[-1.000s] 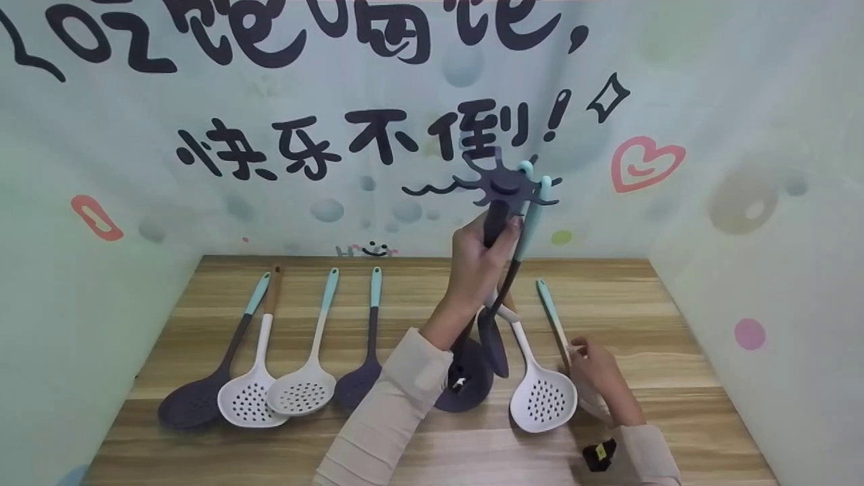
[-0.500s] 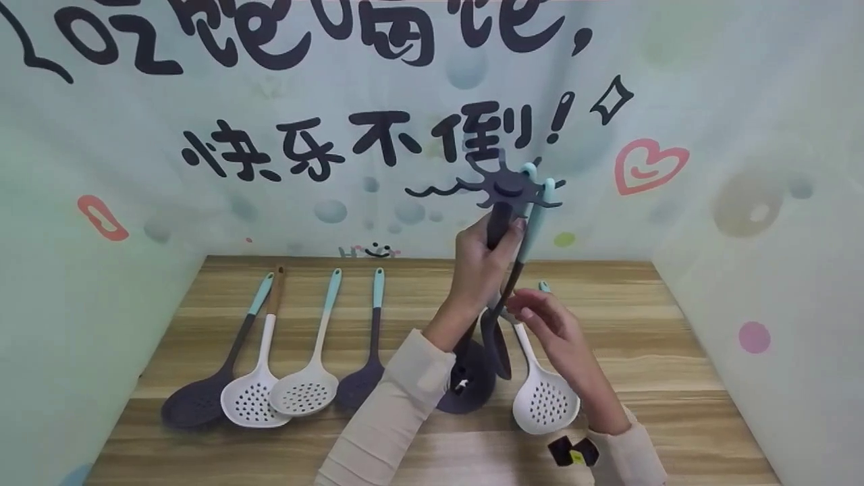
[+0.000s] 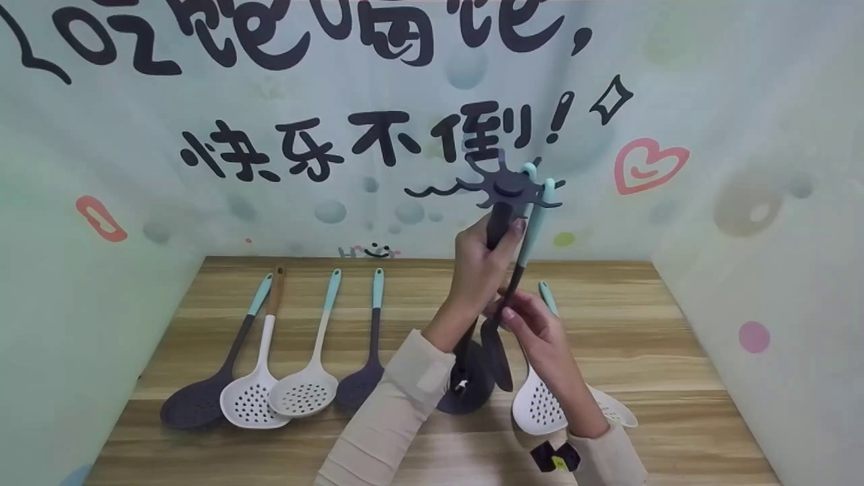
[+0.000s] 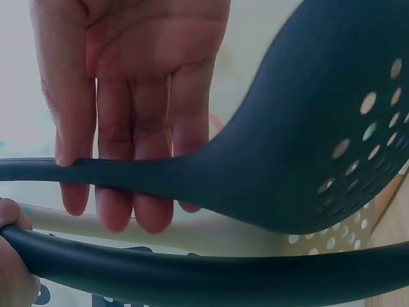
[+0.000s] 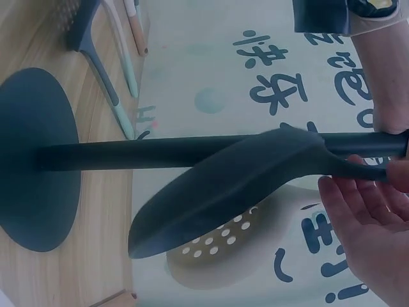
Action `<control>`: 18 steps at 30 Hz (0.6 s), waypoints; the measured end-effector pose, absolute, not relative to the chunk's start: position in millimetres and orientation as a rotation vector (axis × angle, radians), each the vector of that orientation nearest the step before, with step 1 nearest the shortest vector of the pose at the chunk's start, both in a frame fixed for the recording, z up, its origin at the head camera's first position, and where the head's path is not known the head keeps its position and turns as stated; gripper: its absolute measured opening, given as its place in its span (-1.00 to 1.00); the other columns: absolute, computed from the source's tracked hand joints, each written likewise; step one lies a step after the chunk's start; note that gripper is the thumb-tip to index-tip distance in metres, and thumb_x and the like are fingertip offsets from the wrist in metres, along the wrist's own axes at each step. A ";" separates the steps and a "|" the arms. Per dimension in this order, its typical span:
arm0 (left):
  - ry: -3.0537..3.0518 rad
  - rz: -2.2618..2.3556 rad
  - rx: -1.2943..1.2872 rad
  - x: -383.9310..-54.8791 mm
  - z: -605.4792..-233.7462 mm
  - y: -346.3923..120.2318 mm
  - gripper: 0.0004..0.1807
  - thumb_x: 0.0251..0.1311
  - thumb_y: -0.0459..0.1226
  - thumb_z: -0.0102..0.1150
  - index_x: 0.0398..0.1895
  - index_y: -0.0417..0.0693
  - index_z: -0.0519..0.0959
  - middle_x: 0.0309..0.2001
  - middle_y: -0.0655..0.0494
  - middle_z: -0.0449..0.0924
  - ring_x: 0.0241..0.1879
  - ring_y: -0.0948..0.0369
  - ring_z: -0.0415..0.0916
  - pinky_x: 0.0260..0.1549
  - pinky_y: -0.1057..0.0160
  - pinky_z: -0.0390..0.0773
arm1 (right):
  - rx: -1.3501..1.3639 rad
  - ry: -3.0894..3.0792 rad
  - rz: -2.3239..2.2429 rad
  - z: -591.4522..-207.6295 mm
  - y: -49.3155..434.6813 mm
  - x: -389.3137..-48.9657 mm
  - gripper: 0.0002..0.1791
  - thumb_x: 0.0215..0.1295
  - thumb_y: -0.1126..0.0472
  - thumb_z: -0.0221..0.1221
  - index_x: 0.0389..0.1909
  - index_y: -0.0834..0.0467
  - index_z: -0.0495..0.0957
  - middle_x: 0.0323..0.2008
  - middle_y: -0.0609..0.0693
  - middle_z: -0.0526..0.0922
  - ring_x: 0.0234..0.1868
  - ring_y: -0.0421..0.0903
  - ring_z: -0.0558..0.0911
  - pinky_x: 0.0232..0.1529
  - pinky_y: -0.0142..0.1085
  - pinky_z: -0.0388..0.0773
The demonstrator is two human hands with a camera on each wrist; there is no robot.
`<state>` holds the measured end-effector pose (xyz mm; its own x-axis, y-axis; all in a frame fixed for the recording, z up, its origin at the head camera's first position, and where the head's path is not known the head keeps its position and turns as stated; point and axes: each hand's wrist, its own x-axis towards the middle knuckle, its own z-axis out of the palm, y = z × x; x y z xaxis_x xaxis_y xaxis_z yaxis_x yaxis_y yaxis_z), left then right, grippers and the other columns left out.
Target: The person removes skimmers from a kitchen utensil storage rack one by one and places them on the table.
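My left hand (image 3: 478, 260) grips the post of a dark utensil stand (image 3: 509, 185) just under its star-shaped hook top, in the head view. A dark skimmer (image 3: 498, 364) with a turquoise handle end (image 3: 536, 216) hangs at its right side. My right hand (image 3: 536, 331) pinches the skimmer's shaft just above the head. In the left wrist view the right thumb lies before the shaft and the straight fingers (image 4: 115, 211) behind it. The right wrist view shows the stand's post (image 5: 140, 153) and round base (image 5: 38, 192). A pale skimmer (image 5: 214, 268) shows behind the dark one.
Several skimmers lie along the left of the wooden table (image 3: 324, 459): a dark one (image 3: 192, 408), white ones (image 3: 253, 405) and another dark one (image 3: 358, 388). A white skimmer (image 3: 533, 408) and a pale one (image 3: 617, 408) lie at the right, partly behind my right arm.
My right hand has left the pale skimmer at the right, moved left and taken hold of the hanging dark skimmer, whose head now sits slightly lower. My left hand keeps its hold.
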<state>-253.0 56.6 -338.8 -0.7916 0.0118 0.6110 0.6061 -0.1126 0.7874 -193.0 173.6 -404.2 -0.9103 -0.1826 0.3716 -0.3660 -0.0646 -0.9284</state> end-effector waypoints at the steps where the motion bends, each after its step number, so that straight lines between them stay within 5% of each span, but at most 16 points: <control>1: -1.758 -1.961 -0.679 -253.1 -338.9 56.8 -0.75 0.21 -0.28 0.06 -0.58 -0.21 0.39 -0.70 0.24 0.18 -0.65 0.33 0.16 -0.59 0.39 0.13 | 0.607 -2.063 2.105 -404.2 173.8 -192.5 -0.63 0.34 0.38 -0.01 0.10 0.52 0.29 -0.14 0.23 0.57 -0.06 0.04 0.62 0.01 -0.22 0.54; 7: -1.756 -1.968 -0.689 -253.3 -339.3 56.5 -0.76 0.22 -0.29 0.06 -0.57 -0.23 0.39 -0.69 0.24 0.17 -0.64 0.33 0.16 -0.57 0.39 0.13 | 0.544 -2.131 2.021 -402.9 174.5 -189.0 -0.69 0.31 0.40 0.03 0.04 0.44 0.38 -0.21 0.10 0.58 -0.15 -0.10 0.62 -0.13 -0.36 0.55; 18: -1.778 -1.930 -0.690 -253.2 -339.2 56.2 -0.76 0.21 -0.29 0.05 -0.57 -0.22 0.41 -0.69 0.24 0.17 -0.64 0.34 0.15 -0.58 0.40 0.13 | 0.571 -2.044 2.050 -400.3 173.7 -184.8 -0.70 0.29 0.43 0.04 0.00 0.50 0.35 -0.26 0.09 0.60 -0.21 -0.06 0.63 -0.12 -0.36 0.55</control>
